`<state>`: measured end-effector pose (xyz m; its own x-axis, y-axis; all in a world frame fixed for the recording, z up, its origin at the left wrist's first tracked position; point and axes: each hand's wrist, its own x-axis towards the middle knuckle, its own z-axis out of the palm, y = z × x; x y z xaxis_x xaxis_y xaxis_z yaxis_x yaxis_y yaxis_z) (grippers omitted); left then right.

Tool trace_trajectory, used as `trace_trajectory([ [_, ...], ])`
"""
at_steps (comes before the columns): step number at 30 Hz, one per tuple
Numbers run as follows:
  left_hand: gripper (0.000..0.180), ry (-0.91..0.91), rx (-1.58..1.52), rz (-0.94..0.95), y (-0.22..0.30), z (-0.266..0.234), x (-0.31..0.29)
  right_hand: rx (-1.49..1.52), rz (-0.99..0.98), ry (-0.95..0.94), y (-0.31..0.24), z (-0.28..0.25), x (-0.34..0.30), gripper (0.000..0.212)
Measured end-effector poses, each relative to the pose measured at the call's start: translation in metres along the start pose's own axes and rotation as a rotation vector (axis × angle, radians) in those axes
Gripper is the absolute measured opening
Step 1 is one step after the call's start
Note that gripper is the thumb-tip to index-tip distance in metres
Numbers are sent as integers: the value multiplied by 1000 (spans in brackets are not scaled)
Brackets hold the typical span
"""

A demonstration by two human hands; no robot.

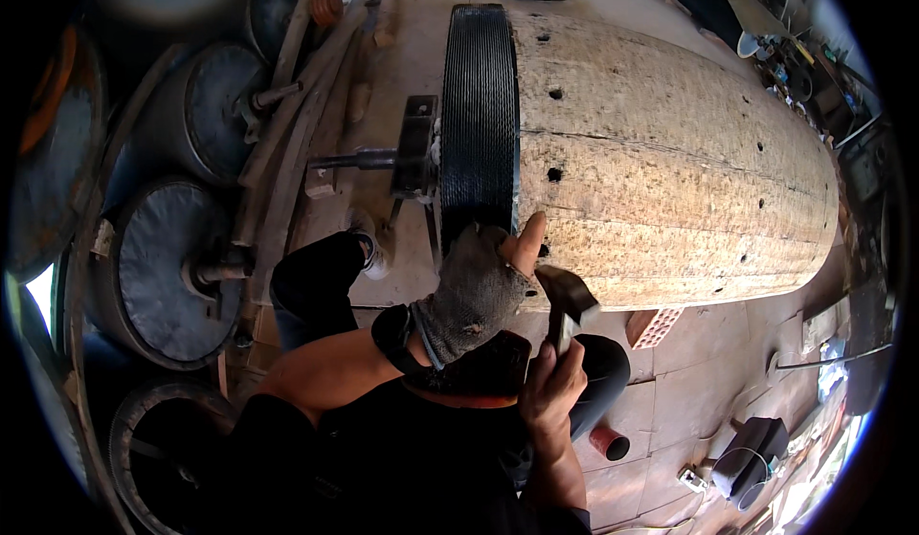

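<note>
A large wooden drum (661, 162) lies on its side before me, with dark holes in its staves. A wide band of dark twisted strands (479, 114) wraps its left end. My left hand (483, 281), in a grey knitted glove with bare fingertips, rests where the band meets the wood. Its fingers are bent together, and anything between them is hidden. My right hand (555, 382) grips a hammer (569, 296) by its handle. The hammer head is just right of my left hand, near the drum's lower edge.
A metal shaft (354, 160) sticks out from the drum's left end. Metal drums (172, 267) and wooden beams (297, 143) crowd the left side. A perforated brick (654, 327) sits below the drum. A red tube (609, 442) and a black box-shaped object (754, 454) lie on the tiled floor.
</note>
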<state>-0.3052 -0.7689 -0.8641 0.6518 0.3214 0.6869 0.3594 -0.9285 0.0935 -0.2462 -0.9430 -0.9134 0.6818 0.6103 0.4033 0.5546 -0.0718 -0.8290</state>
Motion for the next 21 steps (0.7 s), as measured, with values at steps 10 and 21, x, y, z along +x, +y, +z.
trace_trajectory([
  [10, 67, 17, 78, 92, 6, -15, 7, -118, 18, -30, -8, 7, 5, 18],
  [21, 37, -374, -163, 120, 5, -40, -97, -304, 90, -91, 2, 15, 7, 19],
])
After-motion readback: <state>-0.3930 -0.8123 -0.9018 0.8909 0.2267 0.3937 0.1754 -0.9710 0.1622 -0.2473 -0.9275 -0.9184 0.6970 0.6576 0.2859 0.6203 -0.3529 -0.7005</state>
